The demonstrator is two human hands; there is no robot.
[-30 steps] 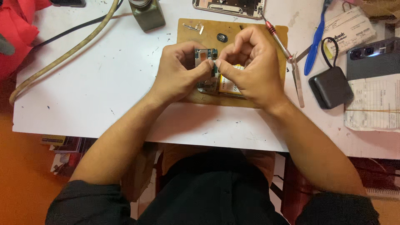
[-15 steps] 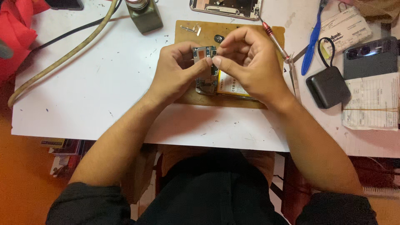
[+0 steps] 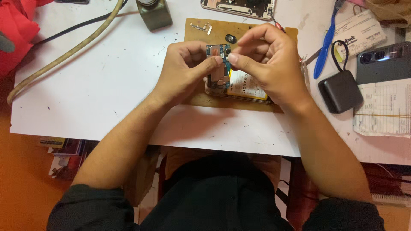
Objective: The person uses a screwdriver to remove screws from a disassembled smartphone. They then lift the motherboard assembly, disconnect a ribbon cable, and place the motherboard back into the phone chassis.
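Note:
An opened phone (image 3: 239,83) with its circuit board and white battery exposed lies on a brown wooden board (image 3: 201,36) on the white table. My left hand (image 3: 184,70) rests on the phone's left side, its thumb pressed on the circuit board. My right hand (image 3: 267,64) hovers over the phone's right side, thumb and forefinger pinched together just above the circuit board; whether a tiny part sits between them cannot be made out. Small metal pieces (image 3: 201,28) and a round black part (image 3: 230,38) lie on the board's far end.
A second opened phone frame (image 3: 239,6) lies at the far edge. A blue tool (image 3: 325,45), a black pouch (image 3: 340,90), a dark phone (image 3: 383,62) and papers (image 3: 381,109) are on the right. A thick hose (image 3: 64,53), a small bottle (image 3: 154,13) and red cloth (image 3: 17,30) sit left.
My right hand has lifted slightly and shifted right, its fingertips now pinched above the circuit board. The left hand stays on the phone.

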